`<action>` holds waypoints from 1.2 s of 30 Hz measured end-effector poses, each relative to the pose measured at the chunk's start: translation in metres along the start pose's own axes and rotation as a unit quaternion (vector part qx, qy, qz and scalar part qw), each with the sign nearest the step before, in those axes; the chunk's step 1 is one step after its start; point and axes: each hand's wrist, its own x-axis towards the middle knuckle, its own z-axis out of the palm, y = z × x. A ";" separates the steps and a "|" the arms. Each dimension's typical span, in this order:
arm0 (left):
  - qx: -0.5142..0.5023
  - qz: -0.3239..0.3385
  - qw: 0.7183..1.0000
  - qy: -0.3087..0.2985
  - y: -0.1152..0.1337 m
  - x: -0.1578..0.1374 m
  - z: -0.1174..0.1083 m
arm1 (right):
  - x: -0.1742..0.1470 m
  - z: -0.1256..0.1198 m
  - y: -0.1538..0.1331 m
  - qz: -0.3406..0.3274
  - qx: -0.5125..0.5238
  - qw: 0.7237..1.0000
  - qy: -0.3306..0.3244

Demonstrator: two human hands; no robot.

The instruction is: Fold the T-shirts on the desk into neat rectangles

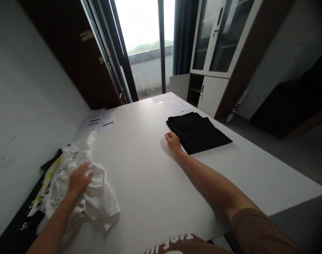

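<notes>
White garment [98,183] lies crumpled on the left of the white table [139,165], directly under the palm and fingers of the left hand [80,178]. Fingers slightly apart over the fabric; cannot tell whether they grip it. Black folded cloth [201,132] lies flat on the right side; the right hand [172,141] is at its left edge (contact with the cloth cannot be confirmed).

Writing: yellow marks on the dark-and-white clothes [51,173] beside the wall, not legible. Pale letters on the wearer's brown shirt [174,245], upside down and cut off. Papers [99,119] at the far left carry print too small to read, plus black bars.

Pose: left forearm rises from the bottom edge, palm down. Right arm reaches forward and inward, fingers curled loosely; cannot tell whether thumb and fingertips meet.
</notes>
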 end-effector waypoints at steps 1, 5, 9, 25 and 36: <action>-0.038 0.050 0.998 -0.017 0.011 -0.014 -0.002 | 0.005 -0.003 -0.001 -0.022 -0.029 0.999 0.015; -0.134 0.135 0.981 -0.046 0.041 -0.062 -0.011 | 0.028 -0.020 0.002 -0.065 -0.197 0.977 0.056; -0.163 0.086 0.981 -0.061 0.015 -0.089 -0.020 | 0.044 -0.040 0.012 0.014 -0.320 0.946 0.056; -0.250 -0.061 0.965 -0.040 0.002 -0.052 -0.047 | -0.053 -0.010 -0.093 -0.258 -0.044 0.925 -0.276; -0.249 0.224 0.940 -0.058 0.211 0.042 -0.044 | -0.092 -0.009 -0.103 -0.065 0.205 0.942 -0.258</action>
